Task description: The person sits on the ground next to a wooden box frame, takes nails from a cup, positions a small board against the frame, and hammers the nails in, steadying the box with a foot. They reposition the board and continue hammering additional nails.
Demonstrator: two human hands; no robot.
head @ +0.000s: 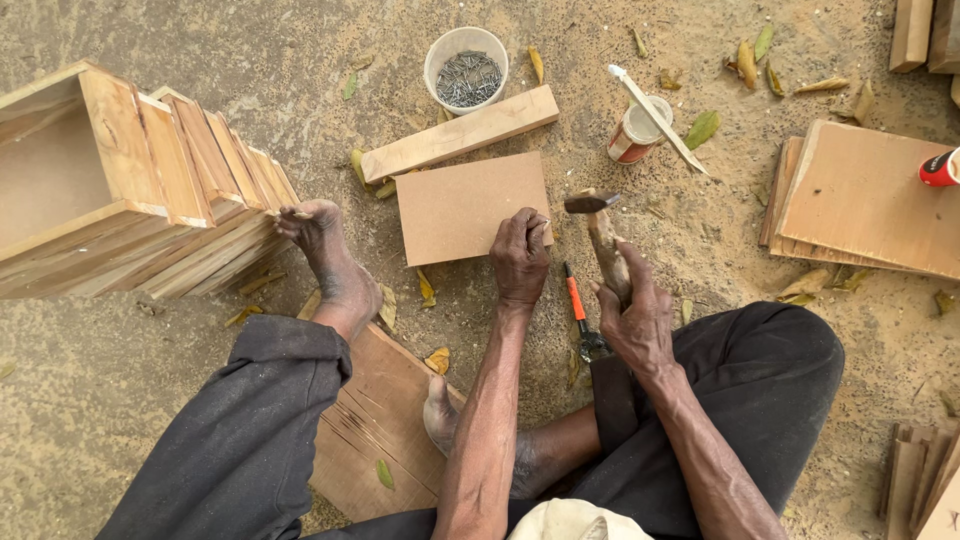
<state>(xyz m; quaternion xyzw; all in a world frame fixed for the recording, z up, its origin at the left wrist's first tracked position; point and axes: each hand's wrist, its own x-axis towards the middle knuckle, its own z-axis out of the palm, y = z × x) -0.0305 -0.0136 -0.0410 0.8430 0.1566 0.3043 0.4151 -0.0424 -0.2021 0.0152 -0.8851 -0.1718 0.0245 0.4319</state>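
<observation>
I am at the nailing stage, as I judge it: my left hand (520, 258) rests knuckles-up on the near right corner of the flat brown board (470, 207), fingers curled down as if pinching something small against the board's edge, though I cannot see a nail between them, so what they grip I cannot tell. My right hand (632, 315) is clenched around the wooden handle of the hammer (603, 232), whose dark metal head sits raised just right of my left knuckles and slightly beyond them. The next move, I reckon, calls for a short, controlled tap, with the head coming down square and my left fingers kept out from under it. My left forearm runs straight out from my body, wrist flat; my right wrist is cocked back, elbow bent over my right knee. Just beyond the board, past my left hand, lies a wooden batten (458, 132), and farther on a white tub of nails (466, 68). Between my two hands, on the sand, lies an orange-handled tool (578, 312). Out beyond my right hand stands a small can with a flat stick (640, 128) across its top. Far to the left of my left hand, my bare foot (330, 255) presses against a row of wooden boxes (130, 180).
</observation>
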